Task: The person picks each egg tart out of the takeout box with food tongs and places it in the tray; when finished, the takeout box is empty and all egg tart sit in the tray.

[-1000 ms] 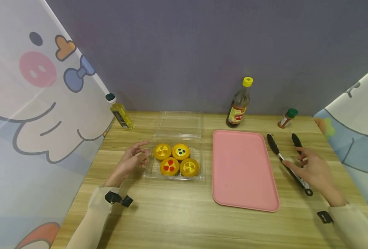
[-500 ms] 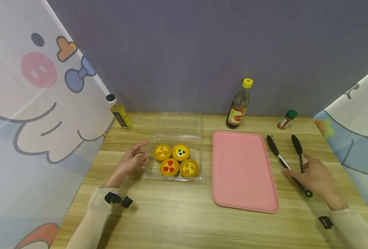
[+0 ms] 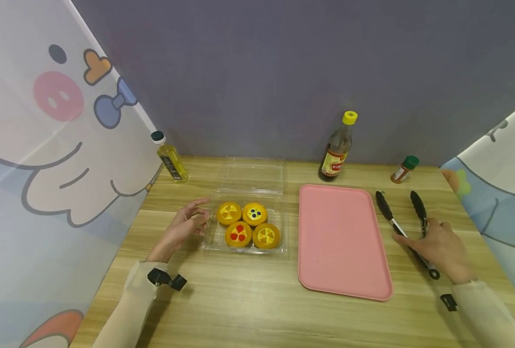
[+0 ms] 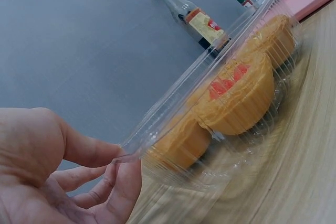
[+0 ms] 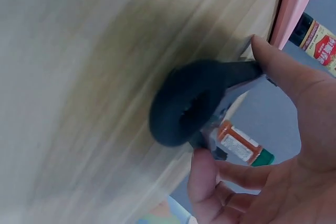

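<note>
Left hand (image 3: 184,224) pinching the left rim of an open clear box (image 3: 279,212), four tarts (image 3: 255,214) inside, narrow strip of table (image 3: 257,299) between box and pink tray (image 3: 343,241), wider stretch in front, right hand (image 3: 442,249) with thumb and fingers pinching spread tongs (image 3: 395,226), near the tray's right edge.

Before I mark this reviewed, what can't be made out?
Head view: part of the tongs, covered by the right hand.
Left wrist view: the blue-dotted tart, mostly hidden behind the red-topped tart.
Right wrist view: top of the sauce bottle, cut off by the right edge; print on the green-capped jar, blurred.
</note>
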The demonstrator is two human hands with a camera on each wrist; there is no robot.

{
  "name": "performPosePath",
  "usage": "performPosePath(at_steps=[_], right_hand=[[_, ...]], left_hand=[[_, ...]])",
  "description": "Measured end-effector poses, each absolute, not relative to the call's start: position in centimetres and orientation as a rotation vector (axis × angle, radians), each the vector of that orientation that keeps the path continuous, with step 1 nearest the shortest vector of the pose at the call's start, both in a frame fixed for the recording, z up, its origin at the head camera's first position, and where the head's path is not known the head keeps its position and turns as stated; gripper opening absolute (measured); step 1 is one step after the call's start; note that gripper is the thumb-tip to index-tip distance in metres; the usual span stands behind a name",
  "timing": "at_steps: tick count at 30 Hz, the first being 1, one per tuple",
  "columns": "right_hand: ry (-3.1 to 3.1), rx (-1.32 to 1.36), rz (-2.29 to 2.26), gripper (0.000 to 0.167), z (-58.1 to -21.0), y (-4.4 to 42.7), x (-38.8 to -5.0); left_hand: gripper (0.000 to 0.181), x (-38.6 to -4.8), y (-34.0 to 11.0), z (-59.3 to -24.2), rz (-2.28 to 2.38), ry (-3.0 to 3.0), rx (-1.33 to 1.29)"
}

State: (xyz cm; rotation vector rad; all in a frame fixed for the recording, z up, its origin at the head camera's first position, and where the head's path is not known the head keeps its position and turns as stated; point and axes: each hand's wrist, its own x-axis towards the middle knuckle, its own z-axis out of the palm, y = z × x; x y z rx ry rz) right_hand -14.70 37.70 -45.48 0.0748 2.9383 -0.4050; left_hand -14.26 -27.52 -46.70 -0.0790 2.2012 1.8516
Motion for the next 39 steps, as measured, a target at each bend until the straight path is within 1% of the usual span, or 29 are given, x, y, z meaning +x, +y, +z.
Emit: performPosePath(at_steps=[6, 18, 25, 30, 39], right_hand=[[2.879, 0.101, -0.406, 0.124, -45.7, 38.4, -14.8], [2.859, 0.124, -0.477, 0.117, -45.6, 39.3, -14.7], [2.879, 0.117, -0.509, 0.121, -44.8, 39.3, -14.3], [2.992, 0.077, -0.543, 0.114, -44.8, 38.8, -14.0], [3.178, 0.098, -0.586, 0.102, -44.0, 37.6, -13.3]], left_hand=[[0.056, -14.4, -27.4, -46.7, 1.838, 2.209, -0.079], [0.056, -14.5, -27.3, -46.8, 1.823, 2.218, -0.071], [0.055, -14.1, -27.3, -46.8, 1.862, 2.202, -0.097], [0.057, -14.0, -27.4, -46.7, 1.872, 2.201, -0.109], [0.057, -14.3, -27.4, -46.7, 1.871, 2.195, -0.119]])
